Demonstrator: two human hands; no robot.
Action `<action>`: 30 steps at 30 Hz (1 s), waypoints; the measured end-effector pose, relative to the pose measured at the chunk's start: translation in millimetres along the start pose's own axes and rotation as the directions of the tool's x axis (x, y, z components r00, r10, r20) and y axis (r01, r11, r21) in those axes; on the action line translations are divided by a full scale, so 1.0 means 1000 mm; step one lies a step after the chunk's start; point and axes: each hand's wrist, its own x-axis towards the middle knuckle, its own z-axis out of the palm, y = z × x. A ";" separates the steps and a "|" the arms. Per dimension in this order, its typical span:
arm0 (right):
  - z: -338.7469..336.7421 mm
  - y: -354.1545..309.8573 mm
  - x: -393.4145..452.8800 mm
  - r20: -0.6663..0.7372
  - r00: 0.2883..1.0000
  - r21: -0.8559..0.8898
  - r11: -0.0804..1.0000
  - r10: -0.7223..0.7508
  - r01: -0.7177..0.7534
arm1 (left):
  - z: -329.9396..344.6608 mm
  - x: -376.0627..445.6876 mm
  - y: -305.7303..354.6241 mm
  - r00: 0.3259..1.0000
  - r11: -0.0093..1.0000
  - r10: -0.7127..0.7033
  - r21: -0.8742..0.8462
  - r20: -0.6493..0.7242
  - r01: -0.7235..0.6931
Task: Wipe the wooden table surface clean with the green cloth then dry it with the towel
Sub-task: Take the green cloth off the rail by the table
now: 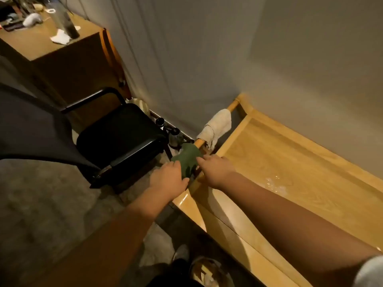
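Note:
The green cloth hangs over a wooden rail at the left end of the wooden table. My left hand grips the cloth's lower left edge. My right hand rests on the rail and touches the cloth's right side; its fingertips are hidden. Further along the same rail hangs a white towel. A wet, shiny patch lies on the table top near my right forearm.
A black chair stands left of the table. Small dark bottles sit on the floor by the grey wall. A wooden desk with clutter is at the far left. The table has a raised rim.

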 end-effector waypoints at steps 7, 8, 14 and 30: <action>0.016 0.003 0.078 0.039 0.989 -0.173 0.974 -0.144 0.149 | 0.040 0.048 -0.012 1.000 0.998 0.002 -0.059 0.008 -0.001; 0.018 0.005 0.083 0.044 0.986 -0.182 0.970 -0.158 0.164 | 0.045 0.053 -0.014 1.000 0.997 -0.005 -0.079 0.016 0.006; 0.029 0.008 0.110 0.057 0.977 -0.242 0.947 -0.204 0.211 | 0.060 0.067 -0.018 0.997 0.985 -0.059 -0.161 0.046 0.065; 0.002 0.009 0.100 0.001 0.953 -0.243 0.924 -0.303 0.294 | 0.037 0.059 -0.038 0.992 0.958 -0.058 -0.285 -0.115 0.023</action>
